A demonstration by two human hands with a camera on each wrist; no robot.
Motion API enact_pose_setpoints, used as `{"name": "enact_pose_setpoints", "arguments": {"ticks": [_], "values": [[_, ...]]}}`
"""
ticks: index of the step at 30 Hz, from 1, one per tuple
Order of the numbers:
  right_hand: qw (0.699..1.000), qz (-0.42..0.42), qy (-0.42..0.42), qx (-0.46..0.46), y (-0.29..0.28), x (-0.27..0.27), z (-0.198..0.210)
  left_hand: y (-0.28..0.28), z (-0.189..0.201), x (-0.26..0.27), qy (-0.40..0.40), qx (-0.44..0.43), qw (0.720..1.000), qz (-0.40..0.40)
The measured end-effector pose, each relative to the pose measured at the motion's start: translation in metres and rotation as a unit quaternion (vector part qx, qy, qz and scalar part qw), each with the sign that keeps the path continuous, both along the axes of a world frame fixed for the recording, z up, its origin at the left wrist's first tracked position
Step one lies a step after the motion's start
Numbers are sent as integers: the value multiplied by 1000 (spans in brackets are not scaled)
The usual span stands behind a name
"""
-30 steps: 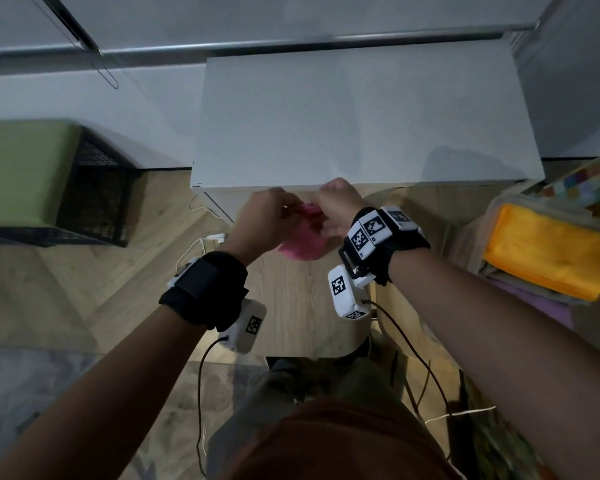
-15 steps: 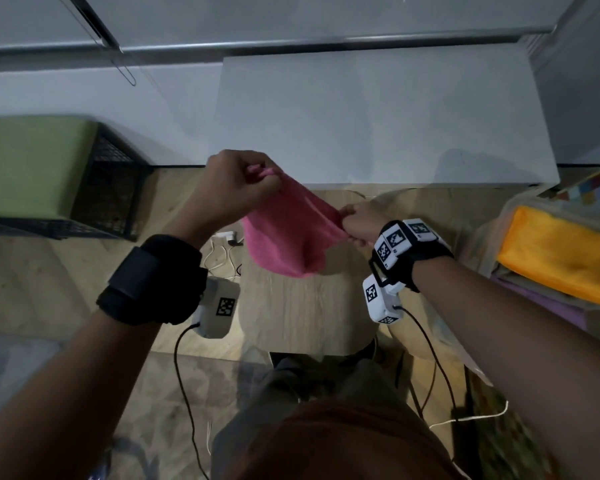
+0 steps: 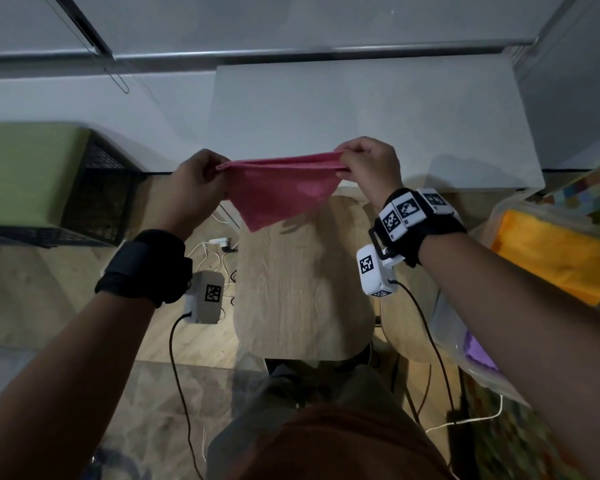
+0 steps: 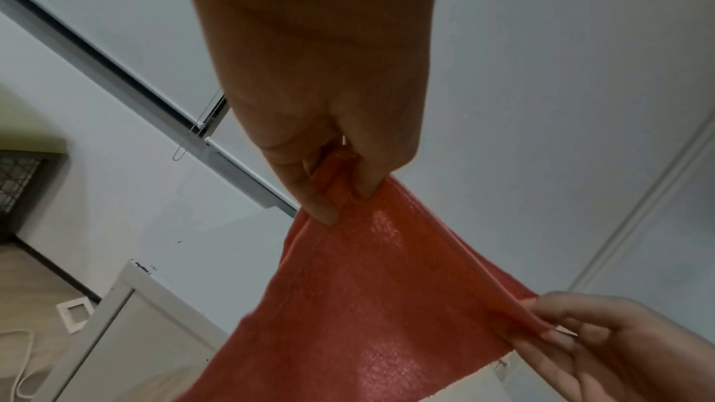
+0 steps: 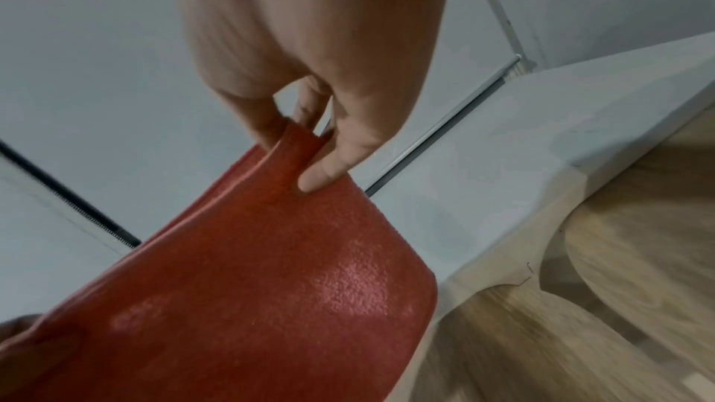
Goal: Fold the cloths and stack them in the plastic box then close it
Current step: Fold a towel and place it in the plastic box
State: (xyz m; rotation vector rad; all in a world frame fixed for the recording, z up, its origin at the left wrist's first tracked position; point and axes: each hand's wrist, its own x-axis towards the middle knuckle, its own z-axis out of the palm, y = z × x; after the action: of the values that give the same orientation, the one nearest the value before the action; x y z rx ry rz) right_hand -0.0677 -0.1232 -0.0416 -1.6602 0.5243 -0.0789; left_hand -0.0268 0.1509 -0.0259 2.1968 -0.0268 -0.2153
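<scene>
A pink cloth (image 3: 278,190) hangs stretched in the air between my two hands, above the near edge of the white table (image 3: 361,109). My left hand (image 3: 201,178) pinches its left top corner, seen close in the left wrist view as the left hand (image 4: 332,182) on the cloth (image 4: 367,301). My right hand (image 3: 368,164) pinches the right top corner; in the right wrist view the right hand (image 5: 309,145) has the thumb over the cloth (image 5: 251,301). The clear plastic box (image 3: 492,223) stands at the far right with a folded orange cloth (image 3: 561,258) on top.
A round wooden stool (image 3: 302,282) stands below the cloth. A black crate (image 3: 94,188) with a green cushion (image 3: 25,168) sits at the left. Cables and a charger (image 3: 219,242) lie on the wooden floor. A purple cloth (image 3: 478,351) shows beside my right forearm.
The cloth was bunched between both hands near the table edge. My hands rose and drew apart, and the cloth now hangs spread out with its top edge taut.
</scene>
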Motion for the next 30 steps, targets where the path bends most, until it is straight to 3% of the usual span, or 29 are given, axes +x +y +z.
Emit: {"name": "enact_pose_setpoints", "arguments": {"ticks": [3, 5, 7, 12, 21, 26, 30], "values": [[992, 100, 13, -69, -12, -6, -7, 6, -8, 1, 17, -12, 1000, -9], [964, 199, 59, -169, -20, -13, -13, 12, -16, -1, 41, 13, 998, -42], [943, 235, 82, -219, -25, -17, -21, 16, -24, -4, 60, 14, 996, -65], [963, 173, 88, -188, -27, -19, -40, 16, -44, 1, 46, 23, 997, -59], [980, 90, 66, -163, -22, -8, -45, -10, -38, 12, -3, 49, 999, -3], [977, 119, 68, -163, -26, -21, -48, -6, -42, -1, 22, 46, 998, -28], [954, 190, 101, -210, -25, -47, -73, -2, -67, -35, 56, 91, 992, -73]]}}
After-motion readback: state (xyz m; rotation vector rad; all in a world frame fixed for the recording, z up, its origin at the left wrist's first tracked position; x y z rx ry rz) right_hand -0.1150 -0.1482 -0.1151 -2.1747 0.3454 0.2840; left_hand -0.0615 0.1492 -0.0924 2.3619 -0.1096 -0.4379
